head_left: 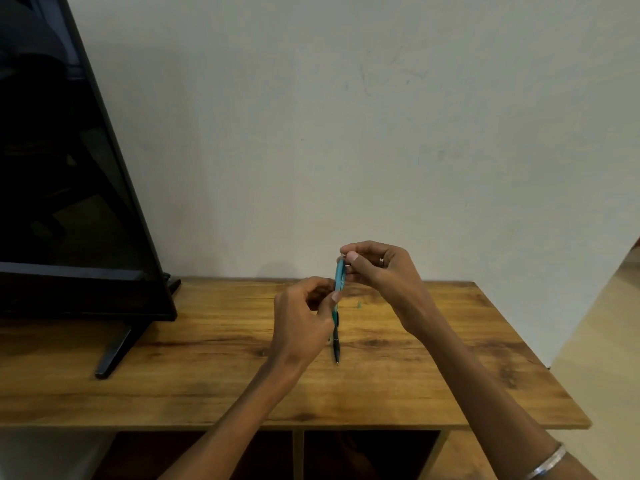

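Observation:
A slim teal pen (339, 278) with a black tip section stands nearly upright above the wooden table (207, 375), its point down close to the tabletop. My left hand (303, 320) pinches the pen's middle between thumb and curled fingers. My right hand (377, 268) pinches the pen's top end with thumb and fingertips; whether it holds a separate small part there is too small to tell. A tiny green piece (358, 304) lies on the table just right of the pen.
A black flat screen (69, 188) on a slanted foot (116, 355) fills the left side of the table. A pale wall rises directly behind. Open shelf compartments (367, 452) lie under the front edge. The table's right edge drops to a beige floor (595, 341).

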